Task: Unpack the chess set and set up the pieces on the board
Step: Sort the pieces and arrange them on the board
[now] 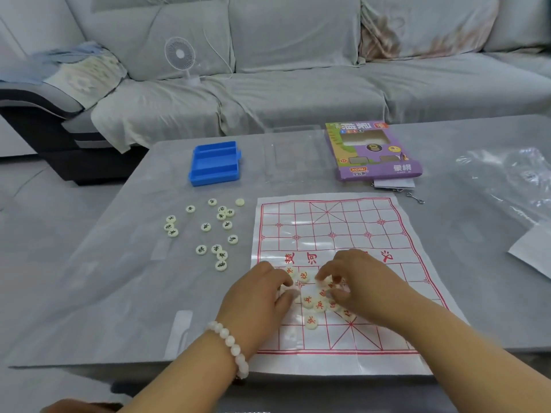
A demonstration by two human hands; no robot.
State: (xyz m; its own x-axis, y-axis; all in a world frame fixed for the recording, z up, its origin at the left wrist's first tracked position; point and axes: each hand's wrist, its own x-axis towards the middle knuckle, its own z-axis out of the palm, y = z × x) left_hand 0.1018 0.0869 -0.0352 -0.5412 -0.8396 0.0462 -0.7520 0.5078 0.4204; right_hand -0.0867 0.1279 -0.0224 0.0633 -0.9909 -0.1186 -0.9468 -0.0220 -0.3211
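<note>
Sorting is underway on the near half of the paper board [331,234]: a cluster of red-lettered pieces [313,304] lies between the two hands, just beyond the near palace diagonals. About nine or ten discs show; more may be hidden under the fingers. The right hand [357,281] hovers over the cluster's right side, its grip apparently pinching one disc between thumb and fingertips, though blur makes this uncertain. The left hand [259,296], with a bead bracelet [231,344] on its wrist, has curled fingers touching the cluster's left edge; whether it grips a piece I cannot tell. Both hands are equally close, and the discs are round — no long axis to mind.

Left of the board, on the table [119,293], about seventeen black-lettered pieces [208,231] lie scattered, well apart from either hand. Farther off sit one blue plastic case [215,163] and, to the right, one purple carton [372,150]. One clear bag [507,180] lies at far right.
</note>
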